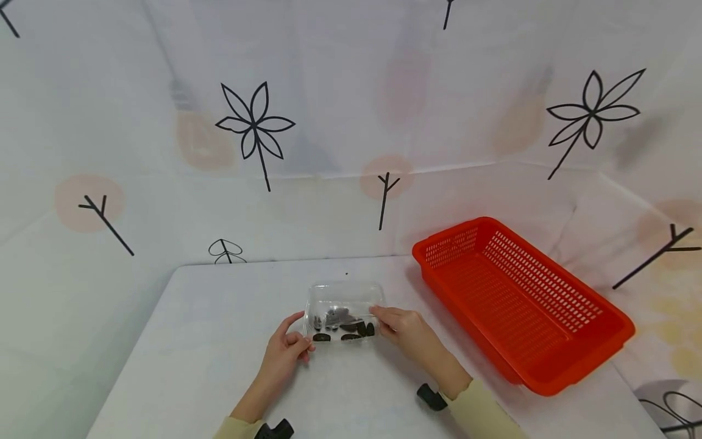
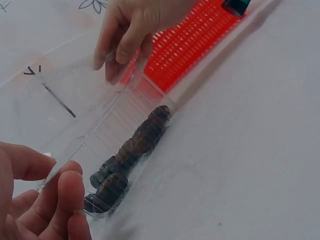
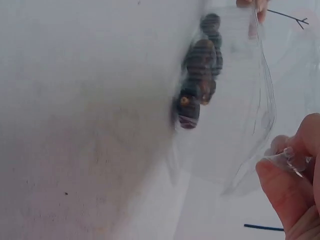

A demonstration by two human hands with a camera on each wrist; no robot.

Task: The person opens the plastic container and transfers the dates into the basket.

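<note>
A clear plastic clamshell box [image 1: 345, 294] stands at the middle of the white table, held from both sides. Several dark, glossy, oval fruit-like pieces [image 1: 322, 337] lie in it along the near side; the left wrist view shows these dark pieces [image 2: 142, 140] in an uneven row behind the ribbed plastic. My left hand [image 1: 285, 350] grips the left end, thumb at the near corner and a finger stretched along the side. At the right end, my right hand [image 1: 414, 334] pinches the plastic edge, and the right wrist view shows thumb [image 3: 280, 185] and finger on a clear corner tab.
A large red perforated basket [image 1: 504, 299] stands at the right of the table, angled, with nothing in it. Behind the table hangs a white cloth [image 1: 329, 213] printed with flowers and twigs. Dark wrist-worn devices [image 1: 431, 397] sit at both sleeves.
</note>
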